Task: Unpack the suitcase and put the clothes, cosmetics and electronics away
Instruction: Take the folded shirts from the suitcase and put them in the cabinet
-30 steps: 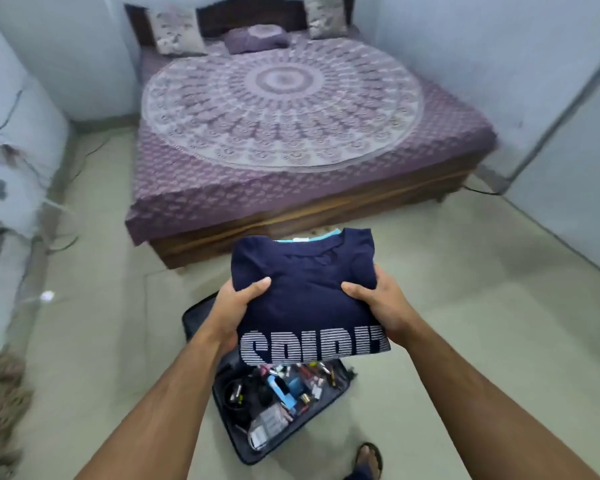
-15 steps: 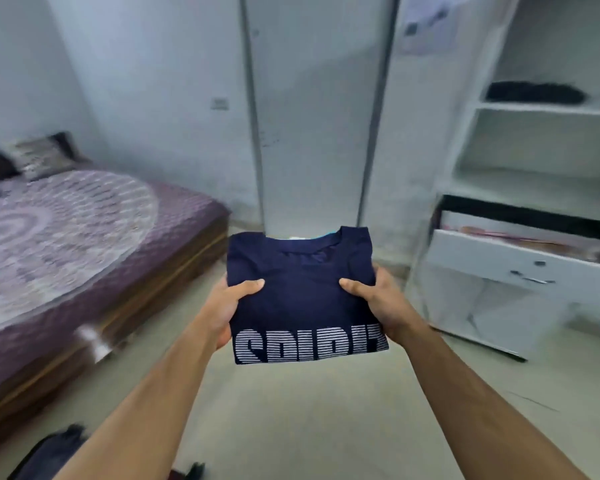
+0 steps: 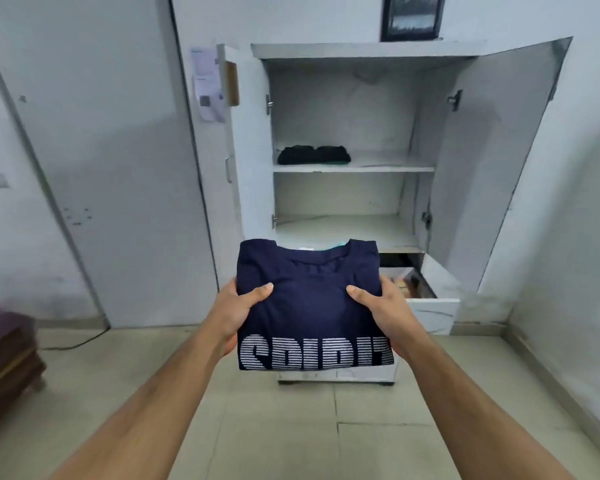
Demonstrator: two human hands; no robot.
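Both hands hold a folded navy T-shirt (image 3: 309, 306) up in front of the person; the left hand (image 3: 238, 308) grips its left edge and the right hand (image 3: 381, 311) grips its right edge, thumbs on top, other fingers hidden underneath; white striped letters run along its near edge; behind it an open drawer (image 3: 430, 303) sticks out of a white cupboard (image 3: 354, 168); a dark folded cloth (image 3: 314, 154) lies on the upper shelf (image 3: 388, 168).

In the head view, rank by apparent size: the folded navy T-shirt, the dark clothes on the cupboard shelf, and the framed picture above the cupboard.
1. Navy T-shirt, by far the largest, though it is nearest the camera.
2. Dark clothes and framed picture: they look about alike, and the picture is cut off at the top, so no ranking.
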